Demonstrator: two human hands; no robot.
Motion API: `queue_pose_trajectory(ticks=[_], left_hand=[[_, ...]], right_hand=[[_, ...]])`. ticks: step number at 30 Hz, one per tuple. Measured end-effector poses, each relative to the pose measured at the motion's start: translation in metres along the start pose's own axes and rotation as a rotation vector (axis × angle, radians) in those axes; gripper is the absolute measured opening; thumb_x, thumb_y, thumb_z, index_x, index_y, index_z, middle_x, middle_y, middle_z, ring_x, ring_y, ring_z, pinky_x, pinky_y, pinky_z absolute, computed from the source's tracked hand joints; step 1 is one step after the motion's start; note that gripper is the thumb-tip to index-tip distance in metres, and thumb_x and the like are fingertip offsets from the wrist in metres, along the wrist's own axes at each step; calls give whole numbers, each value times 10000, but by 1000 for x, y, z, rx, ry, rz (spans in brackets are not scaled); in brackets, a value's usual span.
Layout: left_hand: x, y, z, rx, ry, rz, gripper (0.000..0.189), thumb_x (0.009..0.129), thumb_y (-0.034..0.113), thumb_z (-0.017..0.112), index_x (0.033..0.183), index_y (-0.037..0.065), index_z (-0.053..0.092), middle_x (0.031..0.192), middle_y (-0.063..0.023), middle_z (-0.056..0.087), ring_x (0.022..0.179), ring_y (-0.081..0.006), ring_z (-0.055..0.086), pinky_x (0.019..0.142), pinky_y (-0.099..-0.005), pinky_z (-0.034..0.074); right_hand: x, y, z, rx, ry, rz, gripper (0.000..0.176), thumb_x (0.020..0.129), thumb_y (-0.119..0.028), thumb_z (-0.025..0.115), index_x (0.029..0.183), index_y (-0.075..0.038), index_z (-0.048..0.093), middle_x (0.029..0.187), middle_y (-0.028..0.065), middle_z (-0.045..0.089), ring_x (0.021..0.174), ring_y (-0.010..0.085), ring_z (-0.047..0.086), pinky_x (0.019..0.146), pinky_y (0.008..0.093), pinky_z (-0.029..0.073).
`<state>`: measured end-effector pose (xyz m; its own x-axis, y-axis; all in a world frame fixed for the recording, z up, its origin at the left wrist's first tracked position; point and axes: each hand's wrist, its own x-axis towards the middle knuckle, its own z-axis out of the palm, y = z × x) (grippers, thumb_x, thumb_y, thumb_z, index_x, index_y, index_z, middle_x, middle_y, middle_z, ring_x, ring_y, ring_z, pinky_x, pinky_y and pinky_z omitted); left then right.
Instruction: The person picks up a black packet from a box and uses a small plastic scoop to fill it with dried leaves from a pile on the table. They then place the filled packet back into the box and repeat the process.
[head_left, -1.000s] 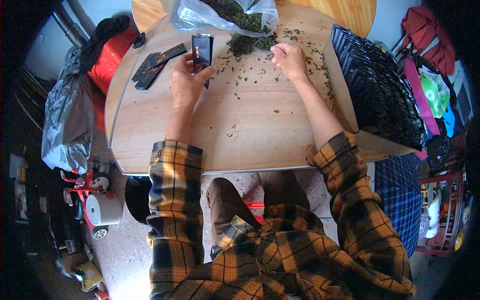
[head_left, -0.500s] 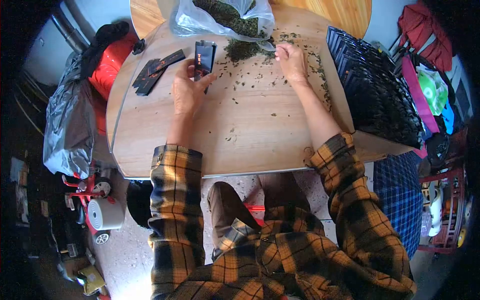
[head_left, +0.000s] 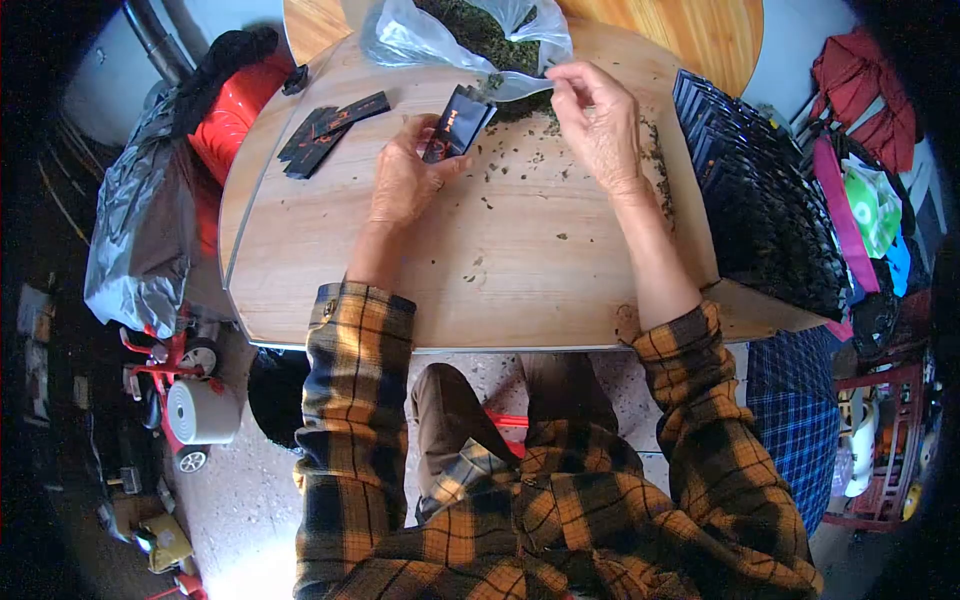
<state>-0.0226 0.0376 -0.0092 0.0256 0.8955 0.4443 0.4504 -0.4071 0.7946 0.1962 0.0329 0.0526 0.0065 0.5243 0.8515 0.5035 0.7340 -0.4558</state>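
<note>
A black packet with orange lettering [head_left: 455, 128] is upright and tilted in my left hand [head_left: 408, 175], its fingers and thumb closed around its lower part. My right hand [head_left: 605, 130] is to the right with its fingers pinched on a pale translucent spoon [head_left: 520, 88]. The spoon reaches left toward the packet's top, with dark leaves near its tip; its outline blends with the bag. Behind lies an open clear plastic bag [head_left: 410, 38] of dried green leaves [head_left: 490, 38]. Several flat black packets [head_left: 325, 135] overlap on the left of the table.
Leaf bits are scattered over the wooden table [head_left: 500, 290]. A cardboard box [head_left: 765, 300] packed with many black packets [head_left: 750, 190] stands along the right side. A grey plastic-covered item [head_left: 145, 230] is beyond the left edge.
My right hand has brought the spoon up and left from the leaf pile toward the packet. The packet in my left hand now leans right. The whole view has shifted slightly.
</note>
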Motion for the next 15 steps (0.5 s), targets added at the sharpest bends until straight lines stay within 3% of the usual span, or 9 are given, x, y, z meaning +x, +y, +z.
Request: queue_pose_trajectory(ticks=[2, 3, 6, 9, 13, 15], left_hand=[[0, -3, 1, -18, -8, 5, 551, 621, 152, 825, 1092, -6, 588, 957, -150, 670, 888, -231, 639, 802, -335, 495], [1, -3, 0, -10, -22, 22, 552, 620, 151, 825, 1093, -6, 588, 958, -151, 669, 884, -234, 639, 799, -335, 495], [1, -5, 0, 1, -39, 38, 555, 619, 147, 822, 1098, -7, 587, 956, -150, 669, 872, -237, 640, 790, -334, 496], [2, -5, -2, 13, -40, 33, 555, 622, 141, 817, 1103, -9, 585, 943, -144, 670, 853, -233, 640, 776, -332, 497], [3, -5, -5, 5, -61, 35, 548, 631, 144, 811, 1106, -9, 585, 914, -131, 669, 824, -216, 637, 759, -328, 497], [2, -2, -6, 11, -53, 34, 542, 634, 144, 809, 1104, -7, 586, 908, -129, 669, 819, -211, 636, 755, -327, 497]], right_hand=[[-1, -5, 3, -15, -24, -82, 139, 707, 31, 598, 825, -37, 626, 660, 75, 566, 582, 228, 556, 567, 330, 465], [-1, -6, 5, -16, -25, -80, 139, 707, 31, 598, 825, -37, 626, 660, 75, 566, 582, 228, 556, 567, 330, 465], [1, -11, 4, -247, -38, -384, 162, 682, 27, 641, 821, -57, 641, 708, 75, 585, 649, 244, 566, 615, 366, 463], [1, -11, 5, -323, -21, -478, 165, 694, 10, 637, 847, -51, 650, 746, 86, 594, 684, 260, 571, 634, 365, 459], [5, 5, -10, -355, 44, -310, 148, 720, -20, 627, 863, -44, 656, 785, 107, 607, 724, 294, 580, 686, 376, 470], [6, 32, -19, -544, 79, -198, 134, 748, -26, 592, 870, -20, 649, 810, 151, 616, 763, 337, 598, 703, 416, 486]])
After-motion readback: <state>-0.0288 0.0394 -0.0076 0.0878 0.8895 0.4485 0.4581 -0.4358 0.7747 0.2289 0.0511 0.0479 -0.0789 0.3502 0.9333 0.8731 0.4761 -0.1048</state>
